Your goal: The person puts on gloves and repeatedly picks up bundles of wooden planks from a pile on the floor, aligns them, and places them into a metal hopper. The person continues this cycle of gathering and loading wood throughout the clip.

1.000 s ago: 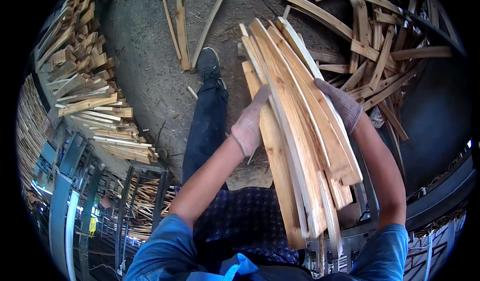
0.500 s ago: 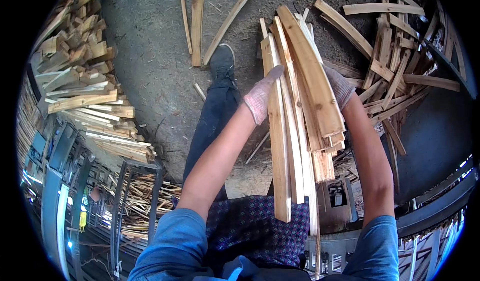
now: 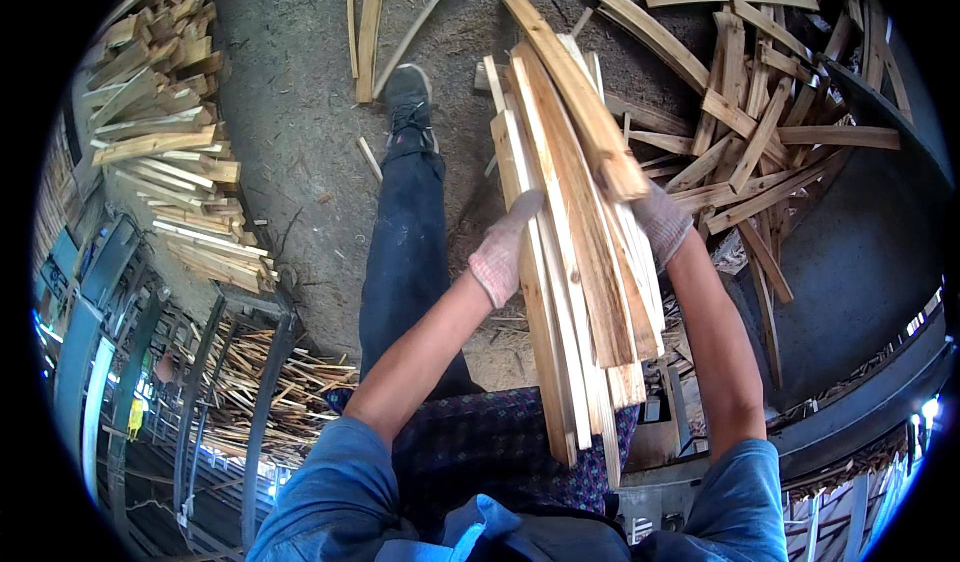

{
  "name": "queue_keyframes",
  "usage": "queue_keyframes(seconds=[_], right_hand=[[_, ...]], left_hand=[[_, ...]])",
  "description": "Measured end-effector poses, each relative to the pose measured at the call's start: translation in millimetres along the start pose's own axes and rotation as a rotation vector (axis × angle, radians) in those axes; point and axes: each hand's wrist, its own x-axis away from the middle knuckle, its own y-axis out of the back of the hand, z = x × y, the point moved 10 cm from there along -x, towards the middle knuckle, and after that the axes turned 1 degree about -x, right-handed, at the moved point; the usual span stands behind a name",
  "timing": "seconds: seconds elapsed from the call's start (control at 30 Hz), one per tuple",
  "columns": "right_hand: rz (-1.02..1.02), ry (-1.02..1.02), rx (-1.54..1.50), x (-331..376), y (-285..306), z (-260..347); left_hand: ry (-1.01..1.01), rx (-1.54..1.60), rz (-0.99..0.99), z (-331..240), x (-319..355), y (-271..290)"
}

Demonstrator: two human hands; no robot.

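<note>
Between my hands is a bundle of wooden slats (image 3: pixel 580 262), long, pale and slightly curved, its near ends over my lap. My left hand (image 3: pixel 508 247), in a pinkish knit glove, grips the bundle's left side, thumb on the outer slat and the other fingers hidden beneath. On the right side, my right hand (image 3: pixel 660 220), gloved too, closes round the edge. One thicker slat (image 3: pixel 575 87) lies on top, slanting up and left past the others, its near end by my right hand.
Stacked wood pieces (image 3: pixel 185 177) line the left side. A loose heap of slats (image 3: pixel 750 127) lies at the right beside a dark metal surface (image 3: pixel 850 252). Several single strips (image 3: pixel 370 37) rest on the dirt floor near my shoe (image 3: pixel 408 97). Metal frames (image 3: pixel 195 392) stand at lower left.
The top slat has slid away from me along the bundle and stands out more beyond its far end. The bundle and both hands have shifted slightly left and nearer in view.
</note>
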Motion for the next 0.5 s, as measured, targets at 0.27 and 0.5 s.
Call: queue_keyframes(seconds=[0.27,0.5], right_hand=[[-0.120,-0.136,0.185,147.8,-45.4,23.7],[-0.462,-0.001,-0.110,237.7,9.9,-15.8]], left_hand=[[0.006,-0.031,0.083,95.5,46.1,-12.9],[0.074,-0.319,0.297,114.1,48.0,-63.4]])
